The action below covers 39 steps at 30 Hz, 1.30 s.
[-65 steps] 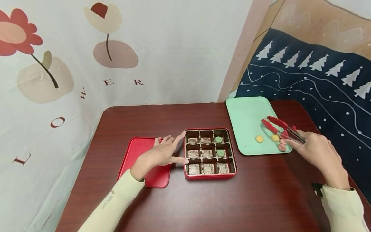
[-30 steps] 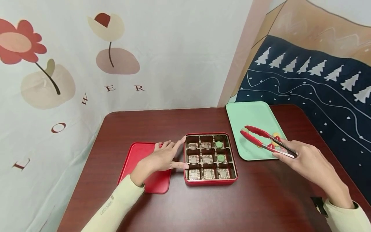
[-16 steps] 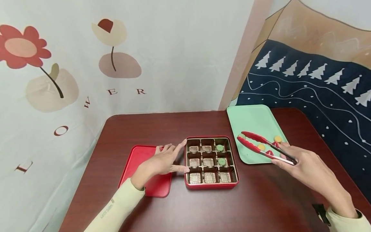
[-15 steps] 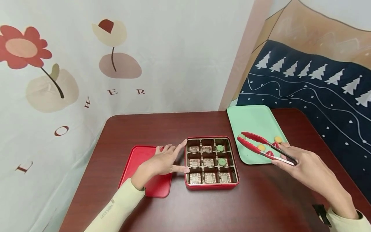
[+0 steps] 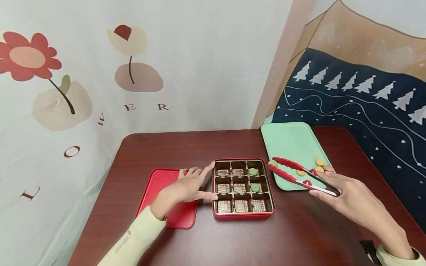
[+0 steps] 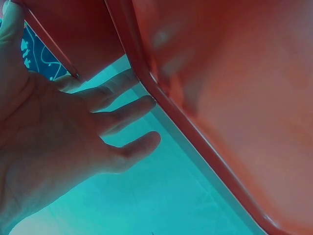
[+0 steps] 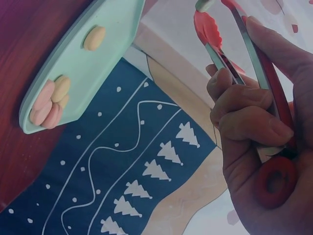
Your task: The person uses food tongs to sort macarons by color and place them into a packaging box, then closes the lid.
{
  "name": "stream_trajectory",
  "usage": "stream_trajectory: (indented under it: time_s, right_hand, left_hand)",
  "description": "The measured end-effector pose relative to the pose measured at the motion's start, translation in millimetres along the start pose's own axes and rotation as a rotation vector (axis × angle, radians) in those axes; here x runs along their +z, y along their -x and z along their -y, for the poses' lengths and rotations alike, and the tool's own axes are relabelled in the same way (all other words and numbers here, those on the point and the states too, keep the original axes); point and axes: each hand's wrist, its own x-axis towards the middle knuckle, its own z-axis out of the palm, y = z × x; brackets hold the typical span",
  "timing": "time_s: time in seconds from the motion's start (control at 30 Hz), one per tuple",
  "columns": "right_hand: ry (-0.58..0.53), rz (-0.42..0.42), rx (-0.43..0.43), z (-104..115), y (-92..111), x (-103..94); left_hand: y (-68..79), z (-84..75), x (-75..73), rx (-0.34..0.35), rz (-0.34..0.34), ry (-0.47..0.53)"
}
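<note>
My right hand (image 5: 357,201) grips red-tipped metal tongs (image 5: 288,176). A green macaron (image 5: 273,163) is pinched between the tong tips, just right of the box's upper right corner and over the tray's near left edge. The red box (image 5: 243,217) has a gold-brown insert with several square compartments. Two green macarons sit in its right column, one in the back compartment (image 5: 253,171) and one in the middle compartment (image 5: 254,188). My left hand (image 5: 184,188) spreads its fingers above the red lid, index fingertip and thumb touching the box's left edge.
A mint tray (image 5: 287,140) stands at the back right, holding yellow macarons (image 5: 320,162) and pink macarons (image 7: 44,100) near its front right corner. Left of the box lies the red lid (image 5: 181,218). A printed cloth wall (image 5: 213,74) borders the brown table (image 5: 159,144).
The tongs have lifted a green macaron off the tray and carried it left towards the box. My left hand has kept its place. The head view has tilted up slightly.
</note>
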Motion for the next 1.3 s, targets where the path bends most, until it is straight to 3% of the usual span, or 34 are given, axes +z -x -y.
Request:
stream_trajectory:
  time_s: [0.63, 1.3]
  right_hand:
    - [-0.009, 0.032, -0.056, 4.4, 12.2, -0.2]
    - [-0.083, 0.129, -0.031, 8.3, 17.9, -0.7]
  left_hand:
    - [-0.8, -1.7, 5.3, -0.006, -0.009, -0.04]
    - [1.4, 0.2, 1.7, 0.004, -0.016, -0.013]
